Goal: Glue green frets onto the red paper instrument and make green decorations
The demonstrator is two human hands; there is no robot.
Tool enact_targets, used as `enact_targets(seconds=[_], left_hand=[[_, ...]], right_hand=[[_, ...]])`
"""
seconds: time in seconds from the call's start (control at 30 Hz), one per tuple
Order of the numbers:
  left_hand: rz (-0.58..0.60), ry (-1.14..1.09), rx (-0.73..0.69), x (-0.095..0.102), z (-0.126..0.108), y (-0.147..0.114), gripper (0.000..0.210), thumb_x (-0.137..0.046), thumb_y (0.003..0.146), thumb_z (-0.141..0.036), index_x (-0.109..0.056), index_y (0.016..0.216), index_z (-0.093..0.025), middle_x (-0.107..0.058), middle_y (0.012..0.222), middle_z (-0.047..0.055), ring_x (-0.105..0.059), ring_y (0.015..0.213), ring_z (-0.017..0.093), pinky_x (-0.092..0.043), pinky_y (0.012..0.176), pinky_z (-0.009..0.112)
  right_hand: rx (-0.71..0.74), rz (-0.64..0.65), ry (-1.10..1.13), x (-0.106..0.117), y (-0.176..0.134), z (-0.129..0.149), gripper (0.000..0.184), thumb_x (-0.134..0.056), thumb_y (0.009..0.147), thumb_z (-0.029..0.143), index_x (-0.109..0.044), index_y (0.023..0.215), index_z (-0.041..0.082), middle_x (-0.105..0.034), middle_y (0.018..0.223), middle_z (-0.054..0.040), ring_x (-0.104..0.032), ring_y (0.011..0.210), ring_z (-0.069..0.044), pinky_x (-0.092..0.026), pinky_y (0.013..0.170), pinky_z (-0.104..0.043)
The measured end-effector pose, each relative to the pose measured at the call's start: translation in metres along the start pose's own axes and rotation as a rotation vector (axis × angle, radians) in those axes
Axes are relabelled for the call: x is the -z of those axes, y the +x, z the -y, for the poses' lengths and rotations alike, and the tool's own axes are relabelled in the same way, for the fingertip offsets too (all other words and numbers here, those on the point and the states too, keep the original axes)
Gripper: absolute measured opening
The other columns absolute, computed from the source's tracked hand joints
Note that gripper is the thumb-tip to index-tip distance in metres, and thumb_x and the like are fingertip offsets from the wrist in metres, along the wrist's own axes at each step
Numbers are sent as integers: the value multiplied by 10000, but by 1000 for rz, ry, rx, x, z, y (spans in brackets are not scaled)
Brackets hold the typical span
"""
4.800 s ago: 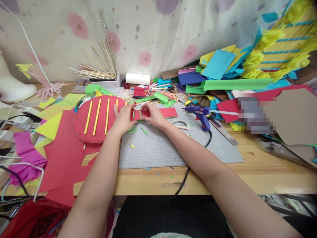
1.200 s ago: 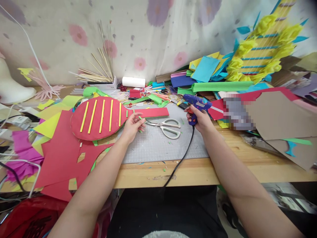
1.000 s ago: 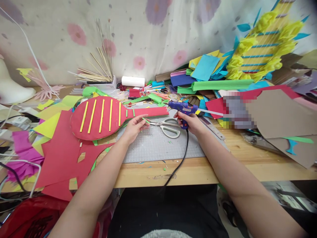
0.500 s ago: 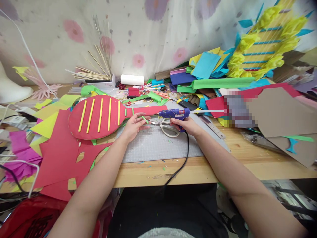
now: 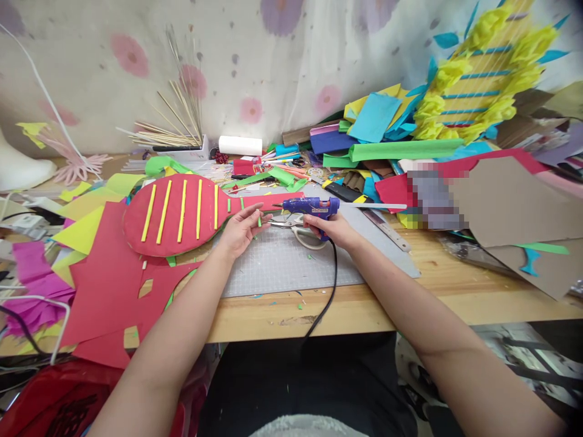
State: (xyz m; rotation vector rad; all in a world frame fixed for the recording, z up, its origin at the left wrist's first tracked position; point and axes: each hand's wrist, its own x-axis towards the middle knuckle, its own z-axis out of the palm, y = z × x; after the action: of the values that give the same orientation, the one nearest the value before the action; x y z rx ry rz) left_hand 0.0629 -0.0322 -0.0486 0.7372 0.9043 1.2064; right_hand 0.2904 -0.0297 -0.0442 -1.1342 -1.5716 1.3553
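Observation:
My left hand point(image 5: 241, 230) pinches a small green strip point(image 5: 259, 219) between thumb and fingertips. My right hand point(image 5: 331, 227) is wrapped round the handle of a blue glue gun point(image 5: 312, 207), whose nozzle points left, close to the strip. A long white glue stick point(image 5: 373, 206) sticks out of its back. Behind my hands lies a red paddle-shaped piece point(image 5: 175, 233) with yellow bars on its round body and short green bars on its neck, partly hidden by my left hand. Scissors point(image 5: 307, 238) lie under the glue gun.
A grey cutting mat point(image 5: 277, 273) lies under my hands, with a metal ruler point(image 5: 387, 230) at its right. Red sheet offcuts point(image 5: 109, 273) spread at left. Brown cardboard point(image 5: 514, 200) is at right; a yellow-flowered stringed piece point(image 5: 473, 85) stands behind. The gun's black cord point(image 5: 334, 285) crosses the table edge.
My right hand has brought the glue gun slightly left, its nozzle now nearer the green strip. My left hand has turned the strip more upright.

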Motion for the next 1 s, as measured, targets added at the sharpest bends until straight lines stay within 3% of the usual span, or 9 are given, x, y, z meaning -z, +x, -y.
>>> enact_targets(seconds=[0.17,0.3,0.47,0.7,1.0], left_hand=[[-27,-7,-12,4,1,3,243,-743,644,-227,-675,869,-166,-640,703,-20,-562,543,39,-488,495,148],[-56,8,-15,3,1,4,238,-744,647,-274,-682,848,-161,-591,620,-35,-497,469,24,-467,448,136],[-66,42,-17,0,2,3,302,-767,613,-301,-688,864,-152,-550,570,-48,-474,460,25,-448,435,141],[-73,31,-12,2,4,5,340,-823,500,-316,-638,730,-147,-540,562,-52,-479,470,38,-430,427,160],[-98,90,-10,-4,0,0,340,-785,565,-344,-556,728,-153,-583,640,-34,-555,536,68,-386,379,152]], right_hand=[[14,22,28,2,0,0,383,-629,699,551,-575,661,174,-441,451,45,-385,407,-68,-301,427,-241],[-19,77,-5,1,0,-3,390,-638,690,547,-580,648,164,-444,438,47,-392,409,-64,-299,428,-230],[-36,126,-18,-2,0,-2,401,-666,649,547,-546,622,166,-507,497,35,-404,410,-59,-309,421,-228],[-59,147,-58,-6,1,-1,405,-671,635,554,-542,622,170,-523,513,31,-408,405,-60,-317,411,-228],[-28,108,-19,-3,-1,1,404,-676,638,536,-531,598,160,-504,520,31,-402,413,-51,-310,418,-217]])
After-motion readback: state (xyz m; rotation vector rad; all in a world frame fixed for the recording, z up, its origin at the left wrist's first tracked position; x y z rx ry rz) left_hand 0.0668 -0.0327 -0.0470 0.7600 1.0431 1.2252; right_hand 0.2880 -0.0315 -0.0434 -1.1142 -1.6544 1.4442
